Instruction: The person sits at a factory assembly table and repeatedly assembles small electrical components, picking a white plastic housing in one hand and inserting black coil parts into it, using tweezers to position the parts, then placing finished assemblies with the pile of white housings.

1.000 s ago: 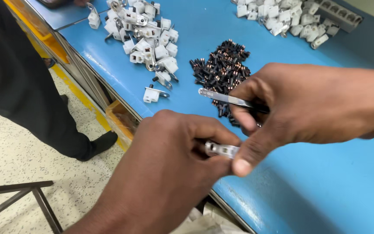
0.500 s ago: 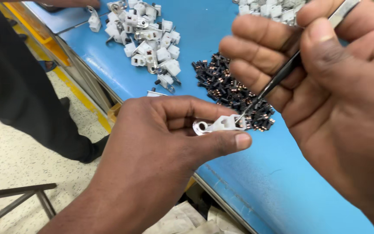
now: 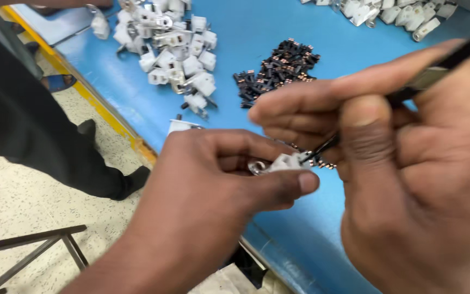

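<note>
Here left hand (image 3: 208,201) pinches white part (image 3: 285,161); right hand (image 3: 409,169) grips tweezers (image 3: 436,71).

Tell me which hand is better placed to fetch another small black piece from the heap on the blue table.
Right, probably. The right hand holds the tweezers, and lies nearer the black heap. The left hand is occupied pinching the white part.
</note>
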Demonstrator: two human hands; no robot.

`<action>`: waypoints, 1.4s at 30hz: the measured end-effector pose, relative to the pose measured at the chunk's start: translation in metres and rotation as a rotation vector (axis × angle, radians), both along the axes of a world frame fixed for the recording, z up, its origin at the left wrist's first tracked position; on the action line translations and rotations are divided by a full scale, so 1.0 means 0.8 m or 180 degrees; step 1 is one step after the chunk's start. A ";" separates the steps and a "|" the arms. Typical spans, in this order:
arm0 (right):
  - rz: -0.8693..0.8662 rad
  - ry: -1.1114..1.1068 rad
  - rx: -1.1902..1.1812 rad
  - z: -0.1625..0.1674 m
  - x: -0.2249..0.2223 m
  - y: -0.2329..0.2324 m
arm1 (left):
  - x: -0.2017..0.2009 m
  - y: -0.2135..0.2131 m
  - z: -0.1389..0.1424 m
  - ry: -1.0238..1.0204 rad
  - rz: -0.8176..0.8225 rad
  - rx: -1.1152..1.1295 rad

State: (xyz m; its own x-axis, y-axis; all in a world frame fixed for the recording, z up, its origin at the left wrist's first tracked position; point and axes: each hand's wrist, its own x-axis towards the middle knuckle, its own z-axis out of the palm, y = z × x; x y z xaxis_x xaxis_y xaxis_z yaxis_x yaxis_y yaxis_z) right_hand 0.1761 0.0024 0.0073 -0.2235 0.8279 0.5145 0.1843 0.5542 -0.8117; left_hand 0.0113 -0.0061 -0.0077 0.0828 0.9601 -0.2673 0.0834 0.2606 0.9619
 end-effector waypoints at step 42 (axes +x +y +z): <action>-0.1274 -0.2674 -0.2953 0.006 0.010 0.025 | -0.030 -0.048 -0.029 -0.0261 0.0015 -0.0479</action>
State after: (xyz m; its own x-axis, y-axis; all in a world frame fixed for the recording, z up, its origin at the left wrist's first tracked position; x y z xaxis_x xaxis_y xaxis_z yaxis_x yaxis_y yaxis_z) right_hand 0.1838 0.0226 0.0119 0.1473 0.8793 -0.4529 0.8370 -0.3548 -0.4167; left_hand -0.0129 -0.0446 -0.0309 0.1058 0.9102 -0.4005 0.0047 0.4023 0.9155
